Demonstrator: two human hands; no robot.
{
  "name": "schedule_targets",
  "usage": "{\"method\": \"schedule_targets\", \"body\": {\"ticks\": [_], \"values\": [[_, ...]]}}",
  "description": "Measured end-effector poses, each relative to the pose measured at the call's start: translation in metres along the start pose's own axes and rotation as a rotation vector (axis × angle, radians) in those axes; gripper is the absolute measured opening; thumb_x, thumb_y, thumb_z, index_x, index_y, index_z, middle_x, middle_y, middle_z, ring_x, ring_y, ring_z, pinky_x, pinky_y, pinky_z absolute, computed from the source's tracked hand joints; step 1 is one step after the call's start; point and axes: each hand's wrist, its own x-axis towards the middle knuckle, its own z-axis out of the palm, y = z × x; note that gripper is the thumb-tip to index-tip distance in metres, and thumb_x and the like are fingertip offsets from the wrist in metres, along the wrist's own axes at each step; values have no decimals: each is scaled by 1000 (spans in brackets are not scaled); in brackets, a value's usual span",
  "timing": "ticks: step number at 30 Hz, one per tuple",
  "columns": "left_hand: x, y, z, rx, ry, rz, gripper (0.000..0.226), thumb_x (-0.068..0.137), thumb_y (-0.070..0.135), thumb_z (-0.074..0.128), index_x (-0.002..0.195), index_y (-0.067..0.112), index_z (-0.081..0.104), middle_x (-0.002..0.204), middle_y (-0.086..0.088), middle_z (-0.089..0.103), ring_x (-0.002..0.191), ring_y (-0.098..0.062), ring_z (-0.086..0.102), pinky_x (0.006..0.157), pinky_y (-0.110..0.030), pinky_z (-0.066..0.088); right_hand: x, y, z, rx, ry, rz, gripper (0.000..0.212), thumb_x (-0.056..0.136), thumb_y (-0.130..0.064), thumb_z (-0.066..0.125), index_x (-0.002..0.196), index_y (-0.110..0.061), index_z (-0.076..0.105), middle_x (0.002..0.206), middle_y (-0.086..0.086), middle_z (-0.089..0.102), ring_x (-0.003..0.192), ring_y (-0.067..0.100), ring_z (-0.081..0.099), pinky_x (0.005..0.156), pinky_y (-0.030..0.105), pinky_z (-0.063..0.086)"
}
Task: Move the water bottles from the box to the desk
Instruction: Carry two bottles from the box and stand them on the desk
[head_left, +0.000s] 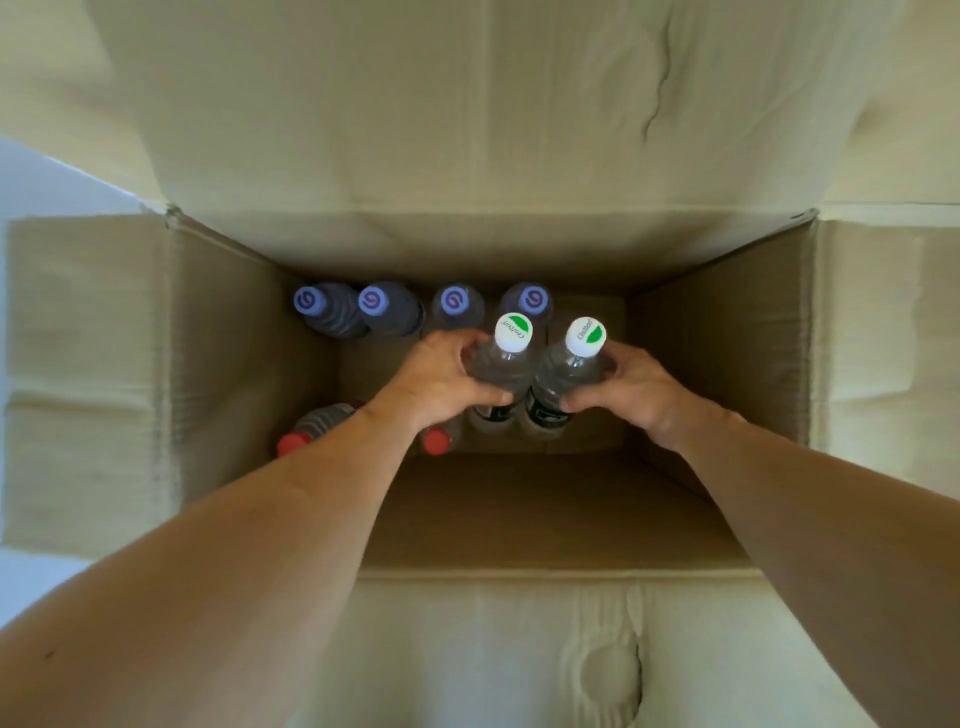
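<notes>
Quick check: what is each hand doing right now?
Left hand: grips the left green-capped bottle.
Right hand: grips the right green-capped bottle.

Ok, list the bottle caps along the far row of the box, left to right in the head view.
Four purple caps: first purple cap → second purple cap → third purple cap → fourth purple cap, just behind the left green-and-white cap.

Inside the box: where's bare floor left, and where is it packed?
Bare floor: right side by the right wall, and a patch between the purple-capped row and the left hand. Crowded: far wall, and near-left by the red-capped bottles.
</notes>
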Motion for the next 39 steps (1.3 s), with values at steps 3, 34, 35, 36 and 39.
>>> {"method": "schedule_targets", "body": {"ticks": [3, 34, 35, 36, 39], "values": [[-28, 26, -16, -243, -53, -77, 47, 66, 26, 93, 107, 29, 70, 100, 10, 75, 98, -5, 68, 96, -29, 50, -31, -23, -12, 207, -85, 53, 59, 73, -5, 81, 125, -27, 64, 122, -4, 68, 122, 20, 56, 115, 47, 33], [-360, 388, -141, -717, -168, 105, 58, 77, 34, 82, 125, 7, 62, 119, -22, 70, 110, -41, 67, 97, -65, 49, -466, -223, -116, 822, -95, -348, 81, 67, -31, 91, 134, -3, 56, 129, 24, 64, 120, 42, 61, 104, 59, 47], [-365, 391, -141, -696, -177, 107, 56, 80, 37, 80, 125, 8, 62, 118, -21, 70, 109, -39, 68, 96, -64, 50, -473, -222, -115, 817, -70, -355, 86, 63, -34, 93, 134, -3, 56, 128, 23, 65, 119, 40, 63, 102, 57, 49], [-370, 394, -142, -673, -189, 101, 54, 83, 40, 77, 124, 10, 62, 118, -19, 71, 108, -37, 69, 95, -63, 52, -480, -222, -114, 823, -45, -358, 92, 57, -38, 96, 133, -3, 57, 127, 22, 66, 117, 39, 64, 100, 55, 51], [-378, 399, -144, -594, -262, 91, 65, 79, 54, 79, 127, 14, 61, 124, -20, 67, 111, -40, 68, 92, -67, 51, -496, -219, -106, 883, 56, -353, 104, 49, -41, 99, 134, -2, 53, 124, 22, 67, 113, 38, 67, 97, 55, 53]]}}
